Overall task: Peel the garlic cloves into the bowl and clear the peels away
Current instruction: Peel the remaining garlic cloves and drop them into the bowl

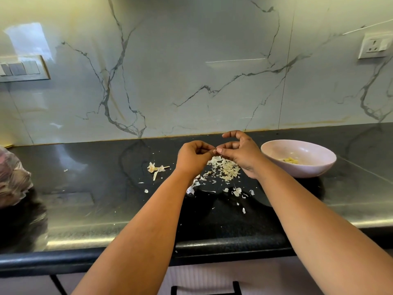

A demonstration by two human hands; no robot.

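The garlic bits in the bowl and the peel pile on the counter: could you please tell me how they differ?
The peeled garlic cloves are yellowish and chunky, while the peel pile is whitish, thin and flaky. The cloves sit gathered inside the pale bowl; the peels lie loose on the black counter, with flakes scattered around the pile. The cloves are few, the peels many. Both lie near the left hand and right hand.
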